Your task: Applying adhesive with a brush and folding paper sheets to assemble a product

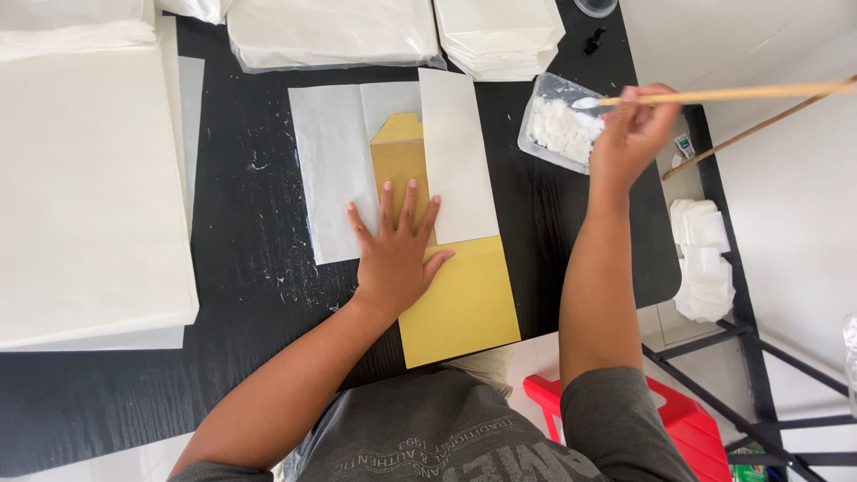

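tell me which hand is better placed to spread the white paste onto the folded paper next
Right, most likely. The right hand already holds the long wooden stick, its tip at the white paste in the clear tray. The left hand lies flat, pinning the white paper and yellow template.

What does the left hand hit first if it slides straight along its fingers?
The left hand lies flat on the yellow envelope, fingers pointing up-table. Straight ahead it probably meets the white paper sheet's edge first, since that sheet overlaps the envelope.
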